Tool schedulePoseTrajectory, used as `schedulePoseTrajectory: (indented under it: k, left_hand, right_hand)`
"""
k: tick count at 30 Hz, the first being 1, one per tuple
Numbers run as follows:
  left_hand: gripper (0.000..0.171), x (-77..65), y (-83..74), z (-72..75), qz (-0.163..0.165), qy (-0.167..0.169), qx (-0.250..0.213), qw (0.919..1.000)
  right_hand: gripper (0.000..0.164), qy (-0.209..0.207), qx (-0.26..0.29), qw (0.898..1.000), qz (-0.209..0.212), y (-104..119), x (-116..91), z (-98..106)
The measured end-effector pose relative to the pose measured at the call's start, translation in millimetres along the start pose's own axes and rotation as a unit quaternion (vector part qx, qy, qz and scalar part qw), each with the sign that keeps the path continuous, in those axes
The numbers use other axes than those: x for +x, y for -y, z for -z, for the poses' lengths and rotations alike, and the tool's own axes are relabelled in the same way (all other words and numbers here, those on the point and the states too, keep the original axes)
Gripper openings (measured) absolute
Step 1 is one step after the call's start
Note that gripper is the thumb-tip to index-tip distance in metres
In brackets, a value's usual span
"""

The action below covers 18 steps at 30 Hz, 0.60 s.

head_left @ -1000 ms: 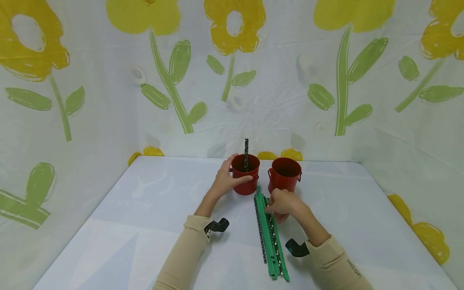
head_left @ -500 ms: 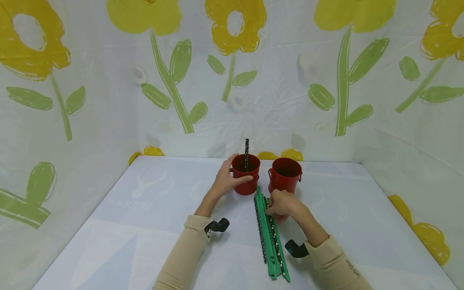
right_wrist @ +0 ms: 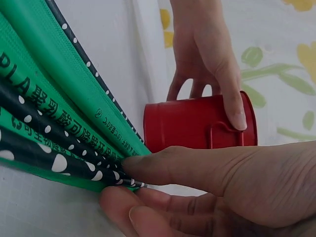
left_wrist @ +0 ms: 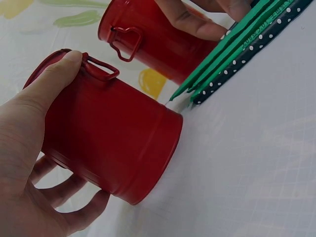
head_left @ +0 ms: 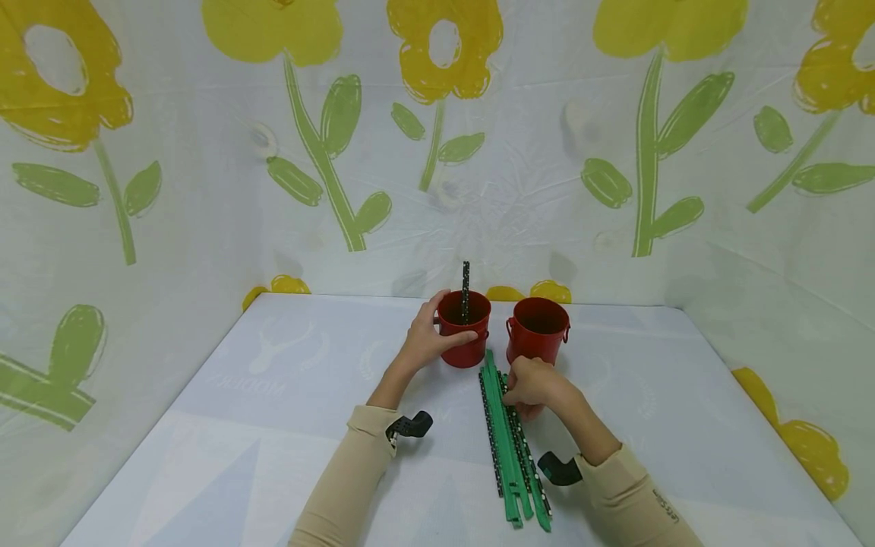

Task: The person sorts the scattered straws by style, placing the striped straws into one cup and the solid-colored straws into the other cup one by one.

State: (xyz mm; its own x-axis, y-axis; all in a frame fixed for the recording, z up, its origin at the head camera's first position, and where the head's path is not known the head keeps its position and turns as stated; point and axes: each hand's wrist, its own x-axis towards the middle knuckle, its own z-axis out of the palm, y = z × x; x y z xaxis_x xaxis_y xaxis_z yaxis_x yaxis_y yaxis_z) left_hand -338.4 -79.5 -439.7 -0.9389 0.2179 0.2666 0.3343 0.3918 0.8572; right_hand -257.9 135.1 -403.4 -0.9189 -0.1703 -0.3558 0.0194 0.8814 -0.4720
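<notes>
The left hand was curled round the left bucket, its thumb by the rim and its fingers spread along the other side. That bucket was plain red with a small wire handle, and a black straw with white dots stood up out of it. The right bucket, just as red, stood beside it. Nearer the person, the right hand had thumb and fingers drawn narrow, pinching a dotted straw, dark with uneven white spots, among others lying lengthwise on the pale table. Between them lay bright green wrappers, long, slim and printed in black, one lettered "PLA".
</notes>
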Motion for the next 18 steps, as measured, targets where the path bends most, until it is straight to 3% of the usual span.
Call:
schedulePoseTrajectory:
  k: [18]
  left_hand:
    - [0.090, 0.5, 0.2, 1.3, 0.003, 0.004, 0.001, 1.0000]
  right_hand:
    - [0.015, 0.005, 0.000, 1.000, -0.003, 0.0, 0.4, 1.9]
